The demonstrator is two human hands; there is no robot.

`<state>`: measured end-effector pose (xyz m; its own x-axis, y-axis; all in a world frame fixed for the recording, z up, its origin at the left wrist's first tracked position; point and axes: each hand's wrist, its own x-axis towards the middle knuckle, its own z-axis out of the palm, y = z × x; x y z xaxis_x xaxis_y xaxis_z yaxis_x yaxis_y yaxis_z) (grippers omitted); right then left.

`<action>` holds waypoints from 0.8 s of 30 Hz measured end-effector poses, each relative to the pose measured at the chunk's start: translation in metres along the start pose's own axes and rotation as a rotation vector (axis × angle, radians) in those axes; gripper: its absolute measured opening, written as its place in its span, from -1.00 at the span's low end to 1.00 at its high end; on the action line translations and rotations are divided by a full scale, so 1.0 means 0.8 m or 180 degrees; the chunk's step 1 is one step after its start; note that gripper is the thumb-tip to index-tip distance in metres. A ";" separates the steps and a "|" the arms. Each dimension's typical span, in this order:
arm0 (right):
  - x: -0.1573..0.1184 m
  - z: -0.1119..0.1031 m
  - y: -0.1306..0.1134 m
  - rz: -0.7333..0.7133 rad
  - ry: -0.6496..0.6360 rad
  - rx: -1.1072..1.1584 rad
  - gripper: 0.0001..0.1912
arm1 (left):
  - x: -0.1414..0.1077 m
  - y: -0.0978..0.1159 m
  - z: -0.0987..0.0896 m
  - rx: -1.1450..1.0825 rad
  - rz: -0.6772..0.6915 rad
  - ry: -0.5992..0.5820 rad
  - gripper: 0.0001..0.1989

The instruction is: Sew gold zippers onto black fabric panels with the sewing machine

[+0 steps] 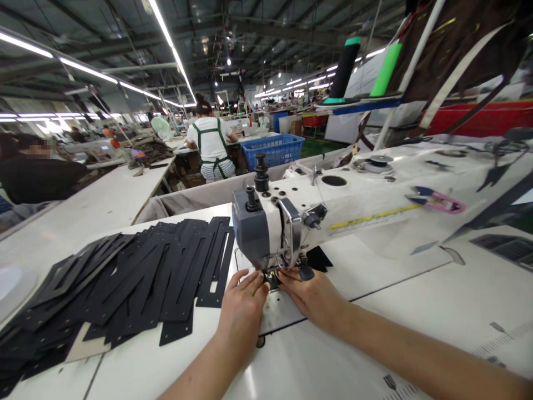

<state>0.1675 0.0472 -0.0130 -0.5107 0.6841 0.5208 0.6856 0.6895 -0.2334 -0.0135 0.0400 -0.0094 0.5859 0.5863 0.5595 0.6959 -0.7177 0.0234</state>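
Note:
A sewing machine [266,222] with a white body and grey head stands in front of me. Under its needle area lies a small black piece [272,281], mostly hidden by my fingers and the presser foot. My left hand [245,304] presses its fingertips on the left side of this piece, fingers bent and close together. From the right, my right hand [314,294] pinches the other side, its fingertips partly behind the machine's parts. Black material [320,259] shows behind the needle area. Left of my hands lies a spread pile of flat black slotted pieces [145,278].
Pink-handled thread snips [443,201] rest on the machine arm above a yellow measuring tape [370,218]. Black and green thread cones [385,69] stand behind. A blue basket [272,151] is beyond the table; a co-worker [210,141] sits nearby, another person [37,169] at left.

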 end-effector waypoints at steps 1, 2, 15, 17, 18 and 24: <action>0.000 0.000 0.000 -0.0003 0.0015 0.0014 -0.81 | 0.000 0.000 0.000 0.0001 0.0005 0.0019 -0.78; 0.000 0.000 0.000 -0.0011 0.0027 0.0022 -0.81 | 0.000 0.000 0.000 0.0004 0.0009 0.0029 -0.79; 0.004 0.005 0.004 0.0132 0.0068 0.0174 -0.87 | -0.001 -0.004 0.009 0.0101 -0.0183 0.0196 -0.83; 0.002 -0.009 0.017 -0.0012 -0.0170 0.0050 -0.92 | -0.001 -0.004 0.002 0.0075 -0.0284 0.0117 -0.84; 0.000 -0.018 0.026 -0.0059 -0.0267 -0.0061 -0.89 | -0.001 -0.001 -0.003 0.0076 -0.0344 0.0076 -0.84; -0.046 -0.057 0.035 0.0252 -0.0329 -0.0999 -0.79 | 0.003 0.062 -0.022 -0.0267 -0.0116 -0.0211 -0.74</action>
<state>0.2291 0.0308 -0.0016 -0.4885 0.7641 0.4213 0.8432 0.5376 0.0028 0.0148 -0.0006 0.0078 0.5889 0.6342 0.5010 0.6817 -0.7227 0.1135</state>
